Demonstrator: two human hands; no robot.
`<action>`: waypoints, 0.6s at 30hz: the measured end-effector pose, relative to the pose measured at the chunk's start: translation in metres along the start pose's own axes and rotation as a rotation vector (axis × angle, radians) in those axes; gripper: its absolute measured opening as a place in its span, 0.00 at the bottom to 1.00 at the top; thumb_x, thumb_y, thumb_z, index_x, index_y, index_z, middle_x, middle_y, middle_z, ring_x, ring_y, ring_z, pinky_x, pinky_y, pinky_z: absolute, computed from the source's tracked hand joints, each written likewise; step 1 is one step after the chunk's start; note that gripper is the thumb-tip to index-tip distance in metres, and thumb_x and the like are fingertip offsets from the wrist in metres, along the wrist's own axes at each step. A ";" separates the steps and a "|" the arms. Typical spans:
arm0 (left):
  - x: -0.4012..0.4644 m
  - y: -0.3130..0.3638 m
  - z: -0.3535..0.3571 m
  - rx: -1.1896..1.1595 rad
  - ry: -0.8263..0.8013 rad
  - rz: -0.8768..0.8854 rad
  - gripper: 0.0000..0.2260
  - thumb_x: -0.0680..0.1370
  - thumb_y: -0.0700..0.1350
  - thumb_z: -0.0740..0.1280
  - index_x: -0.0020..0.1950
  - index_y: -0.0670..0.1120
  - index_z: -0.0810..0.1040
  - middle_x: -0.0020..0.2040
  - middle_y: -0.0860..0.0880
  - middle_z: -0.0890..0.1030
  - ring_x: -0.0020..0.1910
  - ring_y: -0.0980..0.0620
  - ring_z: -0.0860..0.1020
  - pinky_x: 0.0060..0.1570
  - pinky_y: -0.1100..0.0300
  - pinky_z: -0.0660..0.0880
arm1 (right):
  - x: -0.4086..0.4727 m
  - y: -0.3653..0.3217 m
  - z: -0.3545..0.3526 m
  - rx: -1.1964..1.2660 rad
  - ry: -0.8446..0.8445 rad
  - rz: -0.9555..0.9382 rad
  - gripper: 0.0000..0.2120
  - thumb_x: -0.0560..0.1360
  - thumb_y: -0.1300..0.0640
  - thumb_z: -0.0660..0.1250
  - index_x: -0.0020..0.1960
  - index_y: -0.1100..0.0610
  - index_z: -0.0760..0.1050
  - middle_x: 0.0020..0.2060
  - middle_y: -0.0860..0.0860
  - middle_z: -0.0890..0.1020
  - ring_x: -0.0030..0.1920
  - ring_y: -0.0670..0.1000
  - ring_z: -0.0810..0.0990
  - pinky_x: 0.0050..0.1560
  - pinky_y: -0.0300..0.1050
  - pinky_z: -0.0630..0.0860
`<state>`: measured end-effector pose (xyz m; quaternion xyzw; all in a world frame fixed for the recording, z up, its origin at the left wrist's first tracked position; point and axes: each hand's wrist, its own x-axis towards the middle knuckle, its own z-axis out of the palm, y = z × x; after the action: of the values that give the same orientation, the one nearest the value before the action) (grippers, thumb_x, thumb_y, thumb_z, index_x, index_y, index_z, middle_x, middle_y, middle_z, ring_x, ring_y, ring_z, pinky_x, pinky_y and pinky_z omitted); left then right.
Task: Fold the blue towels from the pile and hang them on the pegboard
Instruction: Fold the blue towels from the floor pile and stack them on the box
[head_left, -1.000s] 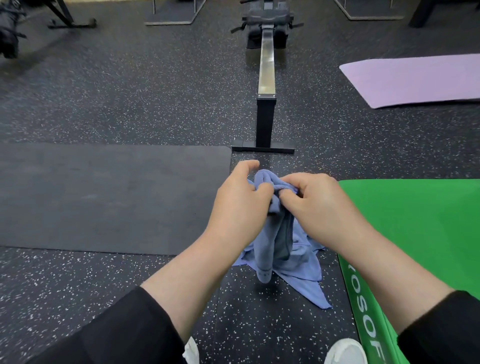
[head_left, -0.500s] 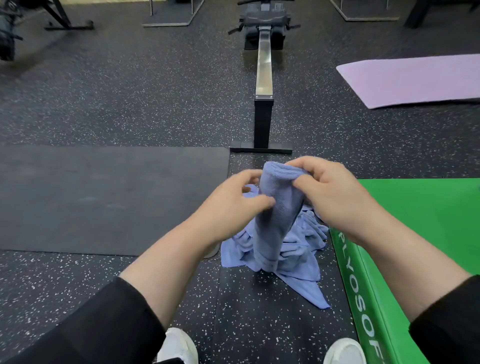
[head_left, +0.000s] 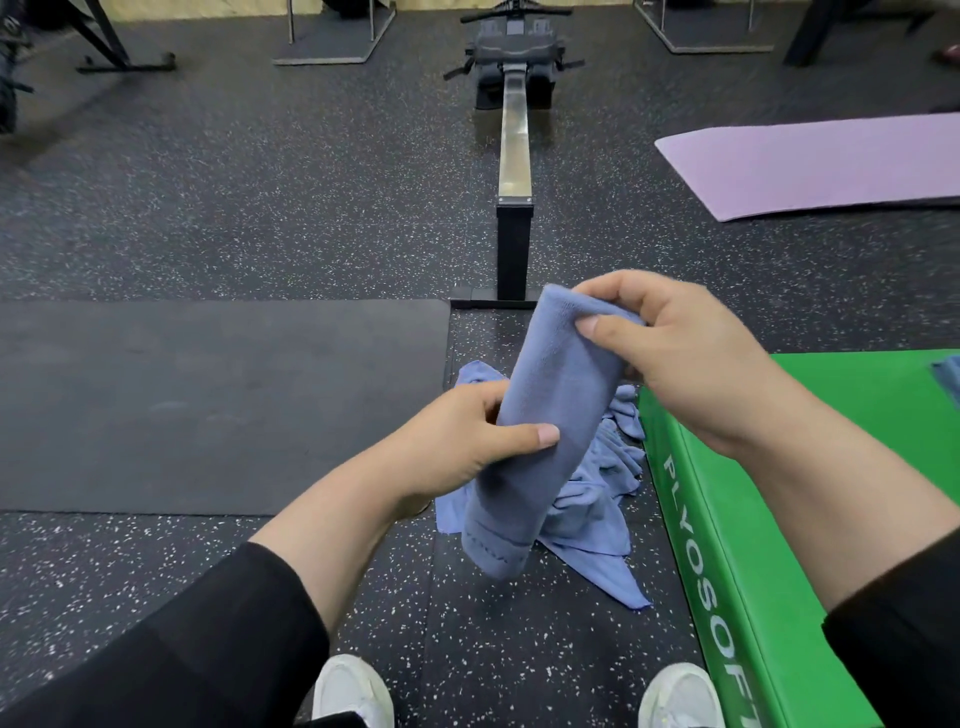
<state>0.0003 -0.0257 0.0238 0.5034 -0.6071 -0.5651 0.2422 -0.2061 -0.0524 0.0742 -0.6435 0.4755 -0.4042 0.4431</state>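
We note a folded blue terry towel held in the air as a long narrow strip, tilted, its upper end to the right and its stitched lower end hanging free over the floor. Our right hand pinches the upper end, thumb on the near face and fingers curled over the top edge. Our left hand grips the strip about midway, thumb across the front, fingers wrapped behind. The two hands are apart, one above the other along the towel. Directly beneath lies the crumpled pile of blue towels on the dark speckled rubber floor, touching the side of a green padded box lettered in white. A black mat lies to the left, a rowing machine rail straight ahead, a lilac mat far right.
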 end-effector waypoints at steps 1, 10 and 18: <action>-0.001 -0.003 0.001 0.007 -0.028 -0.015 0.16 0.72 0.54 0.75 0.57 0.48 0.82 0.57 0.49 0.86 0.62 0.47 0.81 0.66 0.39 0.74 | 0.001 0.000 -0.003 0.055 0.024 0.010 0.10 0.80 0.64 0.66 0.50 0.51 0.82 0.43 0.46 0.85 0.44 0.44 0.79 0.48 0.45 0.76; -0.013 -0.025 0.009 0.110 -0.139 -0.132 0.14 0.70 0.50 0.78 0.54 0.52 0.83 0.53 0.50 0.86 0.56 0.50 0.83 0.64 0.45 0.76 | -0.004 0.016 -0.043 0.200 0.236 0.141 0.11 0.81 0.64 0.64 0.50 0.52 0.82 0.44 0.51 0.84 0.46 0.52 0.79 0.51 0.55 0.74; -0.020 -0.044 0.020 0.173 -0.088 -0.269 0.13 0.70 0.47 0.80 0.48 0.43 0.82 0.42 0.46 0.86 0.37 0.53 0.81 0.37 0.62 0.73 | -0.024 0.054 -0.095 0.204 0.408 0.260 0.09 0.83 0.63 0.61 0.52 0.54 0.79 0.43 0.52 0.82 0.41 0.49 0.80 0.46 0.50 0.79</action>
<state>0.0055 0.0067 -0.0164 0.5741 -0.5905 -0.5595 0.0932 -0.3149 -0.0550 0.0469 -0.4341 0.5904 -0.5113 0.4490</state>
